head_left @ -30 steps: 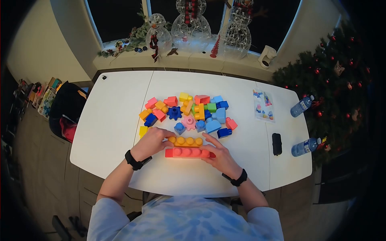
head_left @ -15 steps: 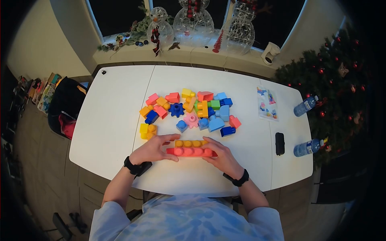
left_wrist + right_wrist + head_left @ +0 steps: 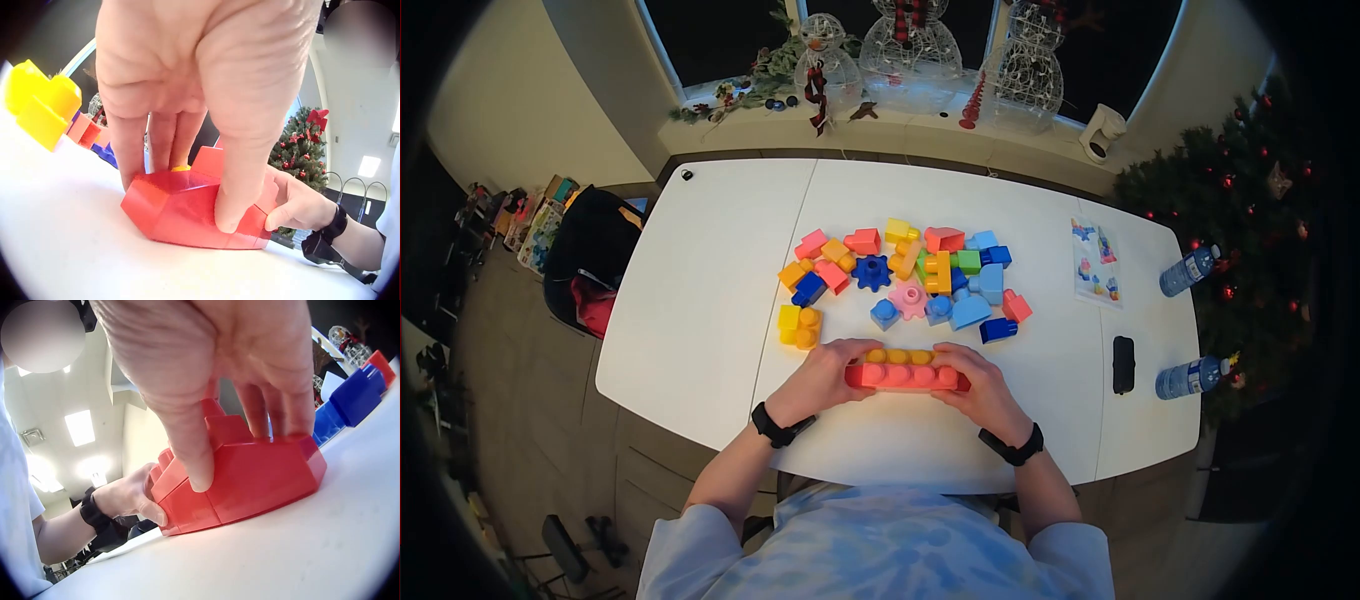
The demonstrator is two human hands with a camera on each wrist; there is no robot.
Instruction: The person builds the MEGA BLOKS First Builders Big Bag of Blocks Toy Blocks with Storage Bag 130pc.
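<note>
In the head view a long red block row (image 3: 910, 376) with studs on top stands near the table's front edge, a row of yellow studs (image 3: 900, 356) directly behind it. My left hand (image 3: 825, 380) grips the left end, thumb in front and fingers behind; my right hand (image 3: 983, 392) grips the right end the same way. In the left wrist view the left thumb presses the front face of the red piece (image 3: 187, 215). The right wrist view shows the right thumb on the red piece (image 3: 262, 481), fingers over its far side. How the yellow row joins the red is hidden.
Behind the hands lie many loose blocks, among them a blue gear (image 3: 872, 272), a pink gear (image 3: 909, 298) and a dark blue block (image 3: 999, 330). To the right are a picture sheet (image 3: 1097, 262), a black case (image 3: 1123, 364) and two bottles (image 3: 1190, 270).
The red row and the yellow row have come together, with the yellow now closer behind the red. The left hand has moved from the yellow row's end to the red row's left end.
</note>
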